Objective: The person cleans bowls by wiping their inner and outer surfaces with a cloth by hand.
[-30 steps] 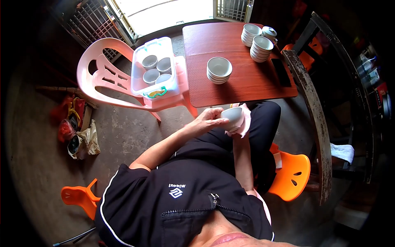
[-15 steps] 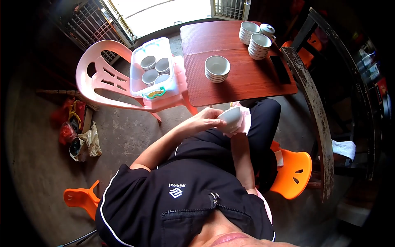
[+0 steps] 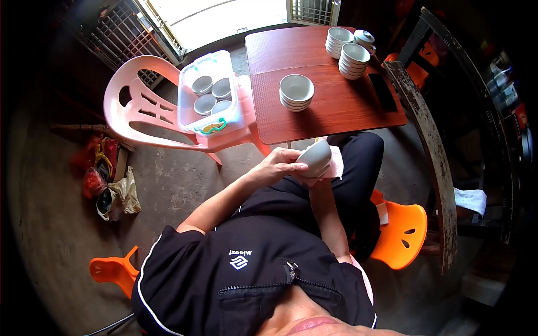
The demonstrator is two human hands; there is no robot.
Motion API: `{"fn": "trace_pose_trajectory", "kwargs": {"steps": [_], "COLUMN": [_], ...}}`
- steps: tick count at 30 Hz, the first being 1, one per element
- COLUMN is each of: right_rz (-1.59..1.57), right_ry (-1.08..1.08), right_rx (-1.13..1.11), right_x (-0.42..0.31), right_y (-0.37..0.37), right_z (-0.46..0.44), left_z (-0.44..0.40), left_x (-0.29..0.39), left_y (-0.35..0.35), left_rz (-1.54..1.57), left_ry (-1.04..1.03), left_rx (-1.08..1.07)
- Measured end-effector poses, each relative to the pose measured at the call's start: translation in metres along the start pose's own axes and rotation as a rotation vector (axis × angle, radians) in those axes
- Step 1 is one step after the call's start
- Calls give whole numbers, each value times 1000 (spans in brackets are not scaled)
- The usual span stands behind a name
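Observation:
My left hand (image 3: 283, 162) grips a white bowl (image 3: 315, 159) by its near side, thumb on the outside. The bowl is tilted over my lap, just below the table edge. Against its far side lies a pink cloth (image 3: 336, 163), held by my right hand (image 3: 319, 186), whose fingers are mostly hidden behind bowl and cloth. Ahead on the red-brown table (image 3: 263, 120) stands a short stack of white bowls (image 3: 296, 95). Several more bowls (image 3: 205, 104) sit in a clear plastic box (image 3: 188, 120) at the left.
Two taller bowl stacks (image 3: 353, 64), a lidded white pot (image 3: 364, 40) and a black phone-like slab (image 3: 382, 92) stand at the table's right. The box rests on a pink chair (image 3: 120, 120). Orange seats (image 3: 400, 235) and a worn wooden frame (image 3: 428, 151) are close by; bags (image 3: 120, 193) lie left.
The bowl has turned in my hands, so more of its outer side faces up. The cloth has shifted slightly with it. The stacks and box stay put.

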State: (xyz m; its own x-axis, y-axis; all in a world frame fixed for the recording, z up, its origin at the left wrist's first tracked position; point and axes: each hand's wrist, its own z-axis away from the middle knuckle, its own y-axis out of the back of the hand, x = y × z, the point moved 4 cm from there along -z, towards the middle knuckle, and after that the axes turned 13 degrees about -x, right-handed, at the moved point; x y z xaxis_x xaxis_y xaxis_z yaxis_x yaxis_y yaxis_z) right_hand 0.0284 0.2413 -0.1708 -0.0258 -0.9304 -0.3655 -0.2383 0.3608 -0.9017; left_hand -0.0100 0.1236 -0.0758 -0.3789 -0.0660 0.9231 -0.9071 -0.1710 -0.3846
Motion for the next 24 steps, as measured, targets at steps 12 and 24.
{"fn": "trace_pose_trajectory", "kwargs": {"steps": [12,24], "right_rz": [61,698], "right_ry": [-131,178], "right_rx": [190,-299], "right_x": [-24,-3], "right_y": [-35,-27], "right_z": [-5,-17], "left_z": [8,3], "left_x": [21,16], "left_y": [-7,-14], "left_rz": [-287,-487], "left_ry": [264,12], "left_rx": [-218,-44]}}
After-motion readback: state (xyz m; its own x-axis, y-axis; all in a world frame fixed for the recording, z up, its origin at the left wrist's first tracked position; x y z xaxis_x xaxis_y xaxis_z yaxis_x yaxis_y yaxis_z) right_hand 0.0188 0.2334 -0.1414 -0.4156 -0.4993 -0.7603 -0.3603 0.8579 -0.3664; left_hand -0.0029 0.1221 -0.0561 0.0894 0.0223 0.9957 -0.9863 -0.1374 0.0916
